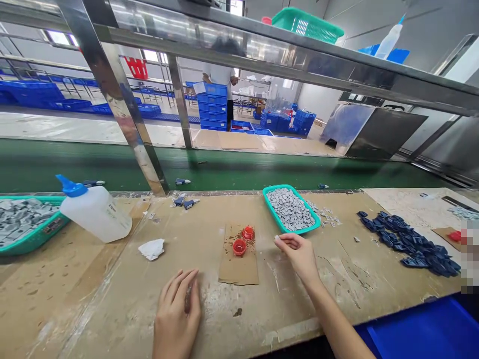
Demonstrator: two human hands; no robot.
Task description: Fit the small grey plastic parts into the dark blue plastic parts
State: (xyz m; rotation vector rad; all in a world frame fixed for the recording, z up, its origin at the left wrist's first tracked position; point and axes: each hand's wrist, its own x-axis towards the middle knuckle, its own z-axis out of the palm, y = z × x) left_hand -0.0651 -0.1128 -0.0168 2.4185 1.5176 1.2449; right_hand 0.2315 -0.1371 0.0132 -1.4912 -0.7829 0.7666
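Observation:
My right hand (299,254) is closed in a pinch, with a small light grey plastic piece (277,239) at its fingertips. It is just below a green tray (317,227) heaped with such grey pieces (290,207). My left hand (177,309) rests on the table, thumb and fingers apart; a brown patch shows in the gap, and I cannot tell what it is. Between the hands, a cardboard piece (237,274) bears two small red cups (239,248) (247,233), with brown specks around them.
At left stand a white squeeze bottle (99,214) and another green tray (37,242). A crumpled tissue (151,249) lies nearby. Dark blue parts (411,244) are piled at right, near another person's blurred edge. Behind runs a green conveyor belt (232,169), under a metal shelf (262,47).

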